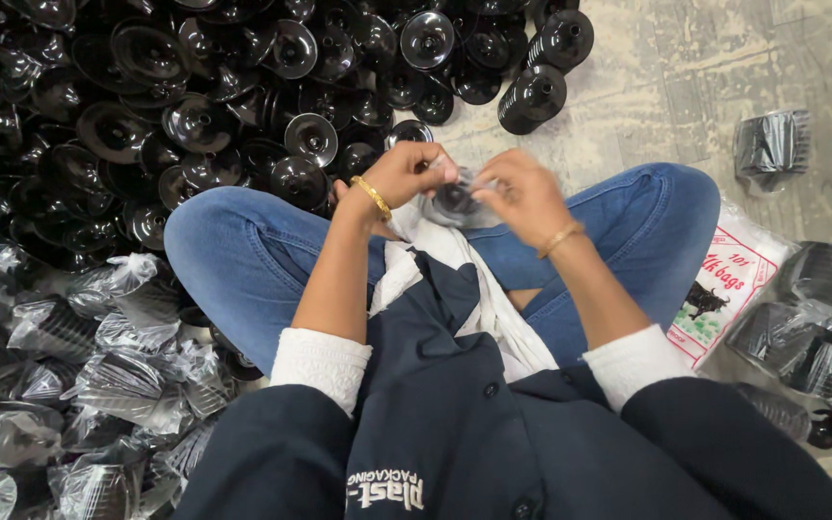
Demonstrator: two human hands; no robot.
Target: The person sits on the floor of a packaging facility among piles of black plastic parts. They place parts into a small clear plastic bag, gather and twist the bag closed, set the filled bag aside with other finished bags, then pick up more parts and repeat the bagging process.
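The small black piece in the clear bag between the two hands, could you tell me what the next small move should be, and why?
Probably twist or fold the bag's mouth shut. The left hand and right hand both pinch the clear bag around the black piece, which already seems to sit inside it. The bagged pieces heaped on the floor to the person's left look closed in the same way.

A heap of loose black cups (195, 125) covers the floor (705, 77) ahead. Two black stacks (546, 72) lie at its edge. Bagged cups (98, 376) pile up at one side, more bagged stacks (811, 327) at the other, beside a printed packet (724, 289).
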